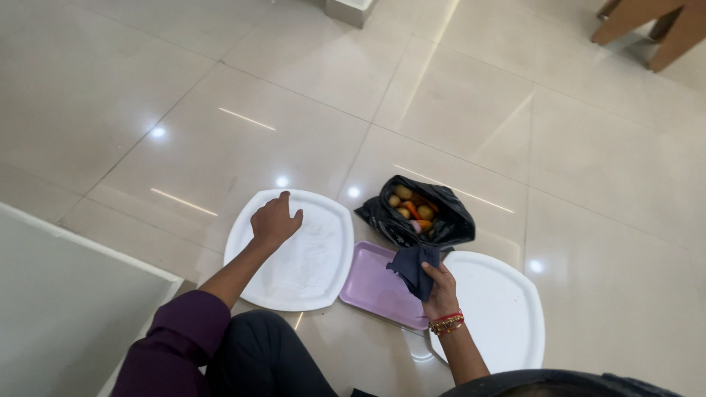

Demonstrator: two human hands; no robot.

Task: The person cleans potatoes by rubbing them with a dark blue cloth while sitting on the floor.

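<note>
Left hand (275, 220) rests curled on a glossy squarish white plate (294, 254), right hand's (440, 287) fingers pinching a crumpled dark cloth (415, 266).

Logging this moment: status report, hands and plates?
Left hand flat on left plate. Right hand grips dark cloth over purple tray. Bag of vegetables behind.

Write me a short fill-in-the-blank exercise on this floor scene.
1. The right hand holds a dark ____ over the purple tray.
2. The left hand rests on a white ____.
3. The black bag holding vegetables lies on the ____ floor.
4. The number of white plates is ____.

Missing words: cloth; plate; tiled; two
</note>
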